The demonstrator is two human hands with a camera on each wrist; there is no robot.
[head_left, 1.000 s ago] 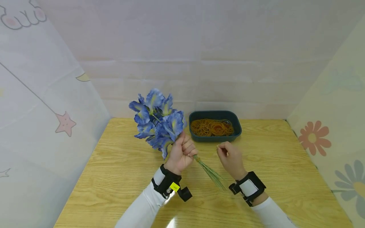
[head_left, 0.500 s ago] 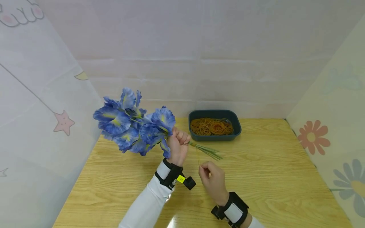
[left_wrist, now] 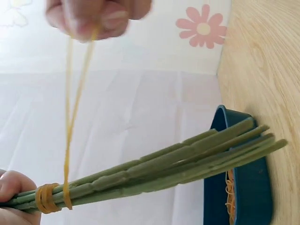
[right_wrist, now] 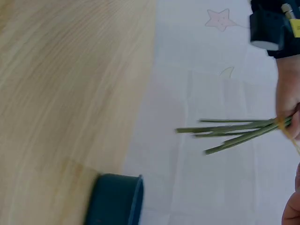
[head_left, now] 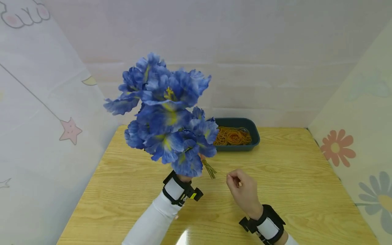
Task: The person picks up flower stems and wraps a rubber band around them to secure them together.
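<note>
my left hand (head_left: 183, 177) grips the light, stiff flower stems (left_wrist: 154, 171); my right hand (head_left: 242, 189) pinches the stretchy rubber band (left_wrist: 70, 117), best pulled gently near the wraps.

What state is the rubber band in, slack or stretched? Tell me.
Stretched. The rubber band runs taut from the wraps round the stems up to the right hand, which pinches it.

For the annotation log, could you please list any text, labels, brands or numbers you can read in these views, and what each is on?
No text can be read.
The small yellow tag on the left wristband may carry print, but it is too small to read.
The tray of rubber bands and the blue flowers show none.
</note>
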